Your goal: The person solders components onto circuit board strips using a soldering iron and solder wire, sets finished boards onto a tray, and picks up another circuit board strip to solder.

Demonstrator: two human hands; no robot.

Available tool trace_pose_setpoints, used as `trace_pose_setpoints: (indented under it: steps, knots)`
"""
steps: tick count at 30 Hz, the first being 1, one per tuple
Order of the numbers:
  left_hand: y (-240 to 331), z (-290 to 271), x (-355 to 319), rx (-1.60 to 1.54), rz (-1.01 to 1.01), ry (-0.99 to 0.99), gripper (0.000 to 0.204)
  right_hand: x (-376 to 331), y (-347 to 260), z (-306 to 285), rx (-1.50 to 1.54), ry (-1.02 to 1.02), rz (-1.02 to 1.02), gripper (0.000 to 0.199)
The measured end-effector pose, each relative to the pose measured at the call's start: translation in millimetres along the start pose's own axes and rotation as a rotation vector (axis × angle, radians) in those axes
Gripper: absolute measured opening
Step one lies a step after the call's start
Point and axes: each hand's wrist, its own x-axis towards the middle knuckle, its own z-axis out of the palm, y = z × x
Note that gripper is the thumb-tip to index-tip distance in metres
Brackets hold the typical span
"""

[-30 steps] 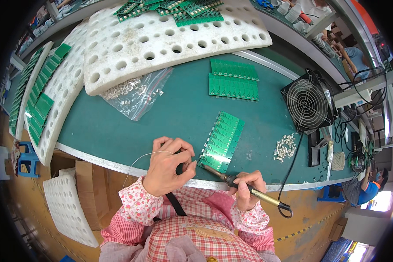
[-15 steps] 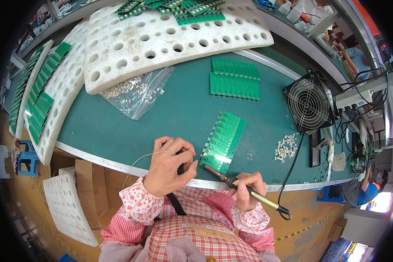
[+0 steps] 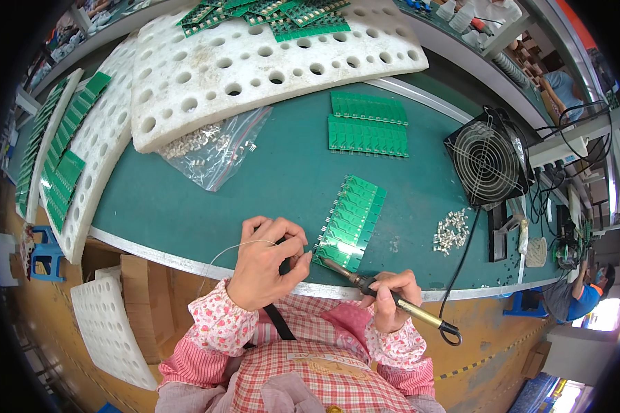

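Note:
My right hand is closed round the handle of a soldering iron. The iron's tip meets the lower left corner of a green circuit board panel, which lies on the bench near its front edge. A row of small connectors runs down the panel's left side. My left hand is beside that corner, fingers pinched on a thin solder wire that loops out to the left. The wire's end at the fingertips is too small to make out.
Two more board panels lie farther back. White foam slabs with holes carry stacked boards, one slab partly over a plastic bag of connectors. Loose connectors, a black fan and the iron's cord are on the right.
Both hands and the iron have hardly moved; the tip stays at the panel's lower left corner. The view has shifted slightly.

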Motion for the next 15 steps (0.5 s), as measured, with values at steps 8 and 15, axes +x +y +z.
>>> trace_pose_setpoints:
  steps: [8,15]
  knots:
    - [0.7,-0.2,0.6,0.037,0.015,-0.043,0.009,0.7,0.1,-1.7,-0.021,-0.058,0.035,0.007]
    - [3.3,-0.8,2.0,0.062,0.028,-0.049,0.014,1.9,1.7,-0.4,-0.023,-0.059,-0.006,0.006]
